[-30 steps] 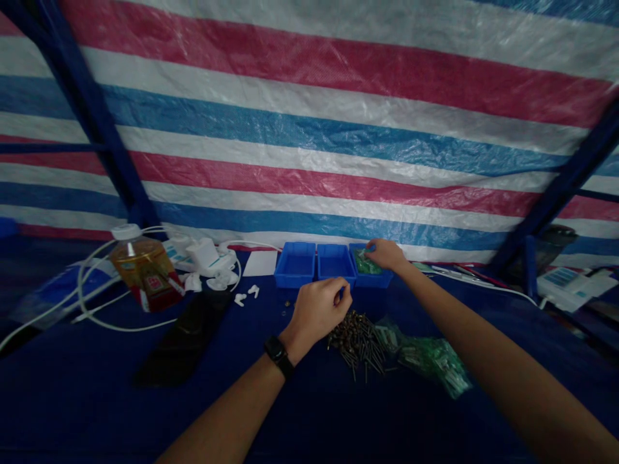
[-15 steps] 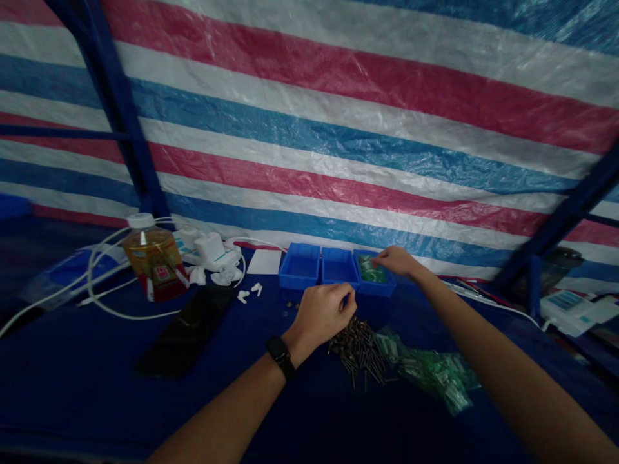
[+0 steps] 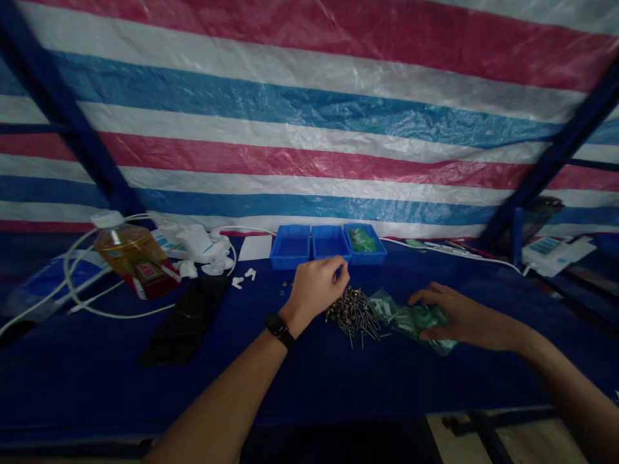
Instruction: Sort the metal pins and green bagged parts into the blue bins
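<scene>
Loose metal screws (image 3: 353,316), crinkly green plastic packets (image 3: 399,324)

You wear a black smartwatch (image 3: 277,325) on a dark strap around your left forearm (image 3: 227,393), just behind your left hand (image 3: 316,290). Your right hand (image 3: 459,316) and right forearm (image 3: 565,367) are bare, carrying no band or sleeve.

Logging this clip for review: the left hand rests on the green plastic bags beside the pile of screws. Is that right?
No, it is the right hand that rests on the green plastic bags beside the pile of screws, as the head view shows.
</scene>
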The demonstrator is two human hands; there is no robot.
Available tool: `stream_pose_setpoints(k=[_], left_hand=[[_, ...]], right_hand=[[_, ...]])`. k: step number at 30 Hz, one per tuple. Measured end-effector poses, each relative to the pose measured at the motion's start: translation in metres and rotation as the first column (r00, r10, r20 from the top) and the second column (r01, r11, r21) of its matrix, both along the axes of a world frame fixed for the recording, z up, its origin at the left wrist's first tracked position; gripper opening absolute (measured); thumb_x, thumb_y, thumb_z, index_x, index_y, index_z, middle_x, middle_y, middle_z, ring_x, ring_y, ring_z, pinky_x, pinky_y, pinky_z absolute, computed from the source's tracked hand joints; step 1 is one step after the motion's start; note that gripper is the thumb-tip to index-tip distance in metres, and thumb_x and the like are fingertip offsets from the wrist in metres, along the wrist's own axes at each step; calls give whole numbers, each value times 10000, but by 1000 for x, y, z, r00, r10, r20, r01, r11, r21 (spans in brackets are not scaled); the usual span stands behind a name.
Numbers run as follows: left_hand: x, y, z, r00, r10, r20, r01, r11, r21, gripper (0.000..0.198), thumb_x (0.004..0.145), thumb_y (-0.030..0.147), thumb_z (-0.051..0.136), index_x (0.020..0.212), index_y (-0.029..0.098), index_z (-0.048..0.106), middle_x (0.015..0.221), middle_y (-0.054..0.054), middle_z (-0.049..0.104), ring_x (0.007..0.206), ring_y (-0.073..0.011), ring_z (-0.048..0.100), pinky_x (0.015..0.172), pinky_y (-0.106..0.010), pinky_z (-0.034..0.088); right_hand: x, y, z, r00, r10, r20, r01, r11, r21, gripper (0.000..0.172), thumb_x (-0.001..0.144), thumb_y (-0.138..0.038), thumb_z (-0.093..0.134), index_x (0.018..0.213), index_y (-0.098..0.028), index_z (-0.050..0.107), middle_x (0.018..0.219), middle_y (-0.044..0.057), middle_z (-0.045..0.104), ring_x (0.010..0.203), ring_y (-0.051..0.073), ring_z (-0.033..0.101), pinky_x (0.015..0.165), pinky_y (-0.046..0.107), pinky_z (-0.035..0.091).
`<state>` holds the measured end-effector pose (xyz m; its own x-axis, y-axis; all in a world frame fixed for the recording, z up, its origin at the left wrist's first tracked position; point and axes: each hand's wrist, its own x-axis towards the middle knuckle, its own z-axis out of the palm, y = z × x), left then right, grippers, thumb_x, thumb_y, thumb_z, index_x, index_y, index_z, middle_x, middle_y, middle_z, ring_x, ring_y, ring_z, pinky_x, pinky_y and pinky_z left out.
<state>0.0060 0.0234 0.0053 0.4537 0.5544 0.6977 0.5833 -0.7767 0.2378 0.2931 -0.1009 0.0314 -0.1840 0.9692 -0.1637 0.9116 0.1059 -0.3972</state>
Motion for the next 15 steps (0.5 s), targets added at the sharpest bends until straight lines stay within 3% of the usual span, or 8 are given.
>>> stream_pose_setpoints(k=[6,9,12,15], left_hand=[[3,4,-2,1000,13,-10,-14,999,-31,176,914,235,557,794,204,682,595,28,635,532,-116,568,537,-238,323],[4,4,-1,1000,21,-7,-21,999,-35,202,922,251,546,776,199,676,573,29,617,513,-112,547,541,-239,318],[4,4,0,1000,27,-1,-27,999,-36,204,919,246,542,774,199,678,570,31,615,506,-109,539,541,-238,314],[4,4,0,1000,25,-4,-25,999,-33,194,914,235,540,787,201,682,583,30,625,524,-112,559,543,-236,317]], right_hand=[[25,11,-28,949,-126,-288,168,978,127,348,814,-525,682,986,-226,725,1003,62,725,933,247,668,816,344,486],[38,16,-35,890,-194,-413,293,937,189,365,749,-532,755,925,-214,717,910,57,746,848,234,675,759,334,482],[44,21,-29,753,-264,-603,461,865,197,467,651,-544,835,942,-203,705,793,46,729,725,210,659,645,307,470],[43,43,-5,570,-253,-782,632,743,220,487,615,-532,863,928,-199,695,744,24,694,632,169,622,573,278,452]])
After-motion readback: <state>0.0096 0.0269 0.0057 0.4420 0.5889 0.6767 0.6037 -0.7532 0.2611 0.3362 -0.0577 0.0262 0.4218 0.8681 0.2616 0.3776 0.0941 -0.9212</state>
